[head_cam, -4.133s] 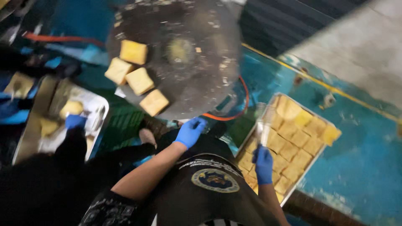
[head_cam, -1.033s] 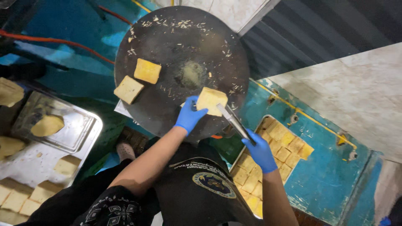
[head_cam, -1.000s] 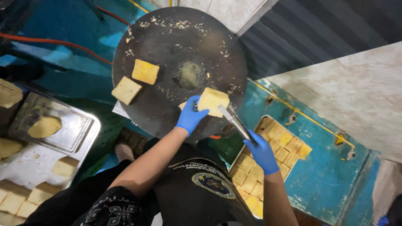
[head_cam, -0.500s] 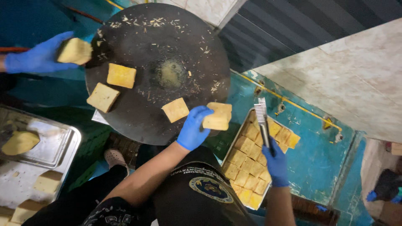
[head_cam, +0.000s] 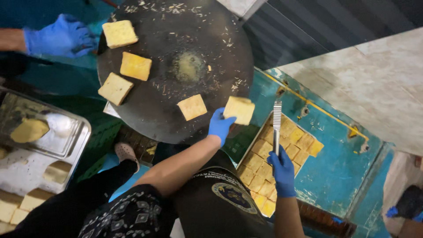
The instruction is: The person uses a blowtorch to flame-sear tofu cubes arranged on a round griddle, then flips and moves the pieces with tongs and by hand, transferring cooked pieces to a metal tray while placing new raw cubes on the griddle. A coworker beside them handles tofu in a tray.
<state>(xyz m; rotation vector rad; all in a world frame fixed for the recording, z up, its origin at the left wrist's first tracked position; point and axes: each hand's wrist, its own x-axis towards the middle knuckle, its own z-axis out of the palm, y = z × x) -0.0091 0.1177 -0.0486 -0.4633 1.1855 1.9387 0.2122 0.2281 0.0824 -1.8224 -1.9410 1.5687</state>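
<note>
A gloved left hand (head_cam: 220, 125) grips a bread slice (head_cam: 239, 110) at the near right edge of a round black griddle (head_cam: 176, 44), where four slices toast. The right hand (head_cam: 282, 169), closed around metal tongs (head_cam: 276, 125), hovers over a tray (head_cam: 308, 152) of slices. Far left, another person's gloved hand (head_cam: 59, 37) rests beside the griddle.

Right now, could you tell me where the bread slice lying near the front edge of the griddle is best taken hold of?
Grip that bread slice by its near corner, coming from the front rim of the griddle. It lies flat and alone, and the metal tongs in the right hand could pinch that thin edge.
</note>
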